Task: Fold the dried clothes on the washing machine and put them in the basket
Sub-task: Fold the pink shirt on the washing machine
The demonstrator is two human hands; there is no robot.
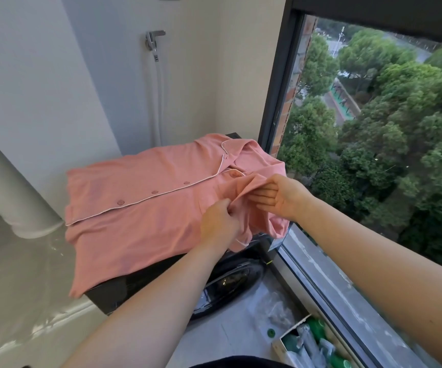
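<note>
I am looking down on a pink shirt (134, 213) spread flat over the top of the black washing machine (113, 296). Its buttoned front faces up and its collar lies toward the far right corner, next to the window (373, 128). The shirt's left hem droops over the left edge of the machine.

Both hands work at the near right corner, on the sleeve (249, 181). My left hand (218, 221) pinches a gather of the sleeve cloth, its fingers (226, 207) curled tight together on it. My right hand (281, 195) is just beside it, palm turned toward me, its fingers (265, 193) hooked round a raised fold of the same sleeve. The rest of the sleeve hangs below the hands over the machine's front.

A tap (154, 39) with a white hose (158, 96) sits on the wall behind. A thick white pipe (15, 181) stands at left. On the floor by the window lies an open box (278, 346) of green bottles (316, 326).
</note>
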